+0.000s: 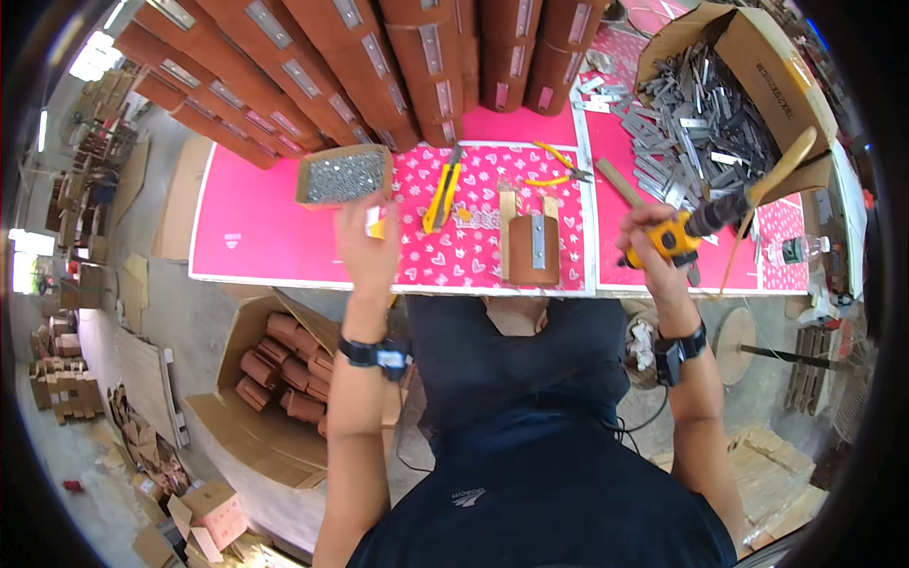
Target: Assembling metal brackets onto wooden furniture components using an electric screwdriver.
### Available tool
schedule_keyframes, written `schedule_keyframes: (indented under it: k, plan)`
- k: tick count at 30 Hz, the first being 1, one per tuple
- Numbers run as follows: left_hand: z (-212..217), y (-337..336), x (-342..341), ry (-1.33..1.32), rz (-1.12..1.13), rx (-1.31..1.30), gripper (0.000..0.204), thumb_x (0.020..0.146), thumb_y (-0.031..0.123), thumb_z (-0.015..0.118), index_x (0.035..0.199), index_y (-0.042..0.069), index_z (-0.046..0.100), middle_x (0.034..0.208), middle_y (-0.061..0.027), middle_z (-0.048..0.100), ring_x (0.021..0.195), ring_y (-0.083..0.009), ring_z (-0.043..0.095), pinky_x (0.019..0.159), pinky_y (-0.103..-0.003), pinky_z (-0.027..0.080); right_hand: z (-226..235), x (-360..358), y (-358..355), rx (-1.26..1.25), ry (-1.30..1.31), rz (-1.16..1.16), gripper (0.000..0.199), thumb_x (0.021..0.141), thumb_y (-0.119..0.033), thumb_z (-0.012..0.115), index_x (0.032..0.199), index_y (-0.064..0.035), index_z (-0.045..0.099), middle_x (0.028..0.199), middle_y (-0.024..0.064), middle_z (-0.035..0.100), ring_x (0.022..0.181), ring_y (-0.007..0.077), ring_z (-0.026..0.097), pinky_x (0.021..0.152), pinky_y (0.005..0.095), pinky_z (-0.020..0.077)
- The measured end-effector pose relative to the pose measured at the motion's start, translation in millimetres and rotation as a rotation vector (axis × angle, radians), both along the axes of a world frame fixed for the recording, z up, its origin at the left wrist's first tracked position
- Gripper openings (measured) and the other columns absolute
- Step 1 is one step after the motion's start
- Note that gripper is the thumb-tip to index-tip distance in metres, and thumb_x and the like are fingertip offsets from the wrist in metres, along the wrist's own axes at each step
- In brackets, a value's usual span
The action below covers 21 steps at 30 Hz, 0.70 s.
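My right hand [658, 248] grips a yellow and black power screwdriver [674, 237], its black end pointing to the upper right. My left hand [367, 248] reaches to the near edge of a small cardboard box of screws [303, 182]; its fingers are smeared by motion, so what they hold is unclear. Between the hands, a curved terracotta-coloured piece [521, 254] with a metal strip [538, 242] along it lies against a wooden jig [507, 232]. A yellow utility knife [441, 199] and yellow-handled pliers [559, 177] lie beyond it on the pink table [265, 248].
Stacked terracotta-coloured pieces [379, 71] with metal strips line the table's far side. At the right, a large cardboard box [795, 80] spills metal strips [691, 123]. A clear plastic bottle [800, 249] lies near the right edge. Below the table, an open carton [256, 440] holds more curved pieces [284, 364].
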State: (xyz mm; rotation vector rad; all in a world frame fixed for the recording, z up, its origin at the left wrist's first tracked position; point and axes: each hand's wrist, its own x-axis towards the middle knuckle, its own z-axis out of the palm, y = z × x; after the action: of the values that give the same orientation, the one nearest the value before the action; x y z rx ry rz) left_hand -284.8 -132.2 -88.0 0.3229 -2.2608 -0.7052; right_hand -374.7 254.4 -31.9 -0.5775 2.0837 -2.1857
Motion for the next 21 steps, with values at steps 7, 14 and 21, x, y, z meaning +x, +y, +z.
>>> schedule_keyframes:
  k: [7, 14, 21]
  plan:
    - [-1.4, -88.0, -60.4, -0.498, -0.039, -0.272, 0.028, 0.087, 0.022, 0.069, 0.107, 0.003, 0.071, 0.1, -0.0201, 0.071, 0.096, -0.0376, 0.067, 0.084, -0.045, 0.052, -56.2, 13.6, 62.2, -0.074, -0.082, -0.254, 0.018, 0.09, -0.001, 0.065, 0.107, -0.0038, 0.06, 0.098, 0.0089, 0.067, 0.08, 0.0162, 0.068, 0.07, 0.0304, 0.0581]
    - [42.2, 17.8, -41.5, -0.236, -0.217, -0.06, 0.019, 0.091, 0.016, 0.07, 0.104, 0.003, 0.071, 0.092, -0.0089, 0.071, 0.083, -0.0212, 0.066, 0.079, -0.034, 0.051, -45.2, -10.5, 20.3, -0.231, -0.043, -0.24, 0.019, 0.084, 0.004, 0.064, 0.102, -0.0012, 0.061, 0.091, 0.0058, 0.067, 0.078, 0.0124, 0.066, 0.07, 0.0283, 0.0556]
    - [23.7, 262.9, 30.8, -0.915, -1.16, 1.057, 0.054, 0.091, 0.015, 0.075, 0.136, 0.001, 0.047, 0.112, -0.0115, 0.066, 0.094, -0.0135, 0.064, 0.08, -0.027, 0.054, -45.6, -12.2, 33.7, -0.13, -0.056, -0.327, 0.014, 0.084, 0.0, 0.061, 0.097, 0.0018, 0.062, 0.088, 0.0092, 0.068, 0.074, 0.0165, 0.07, 0.066, 0.0287, 0.0574]
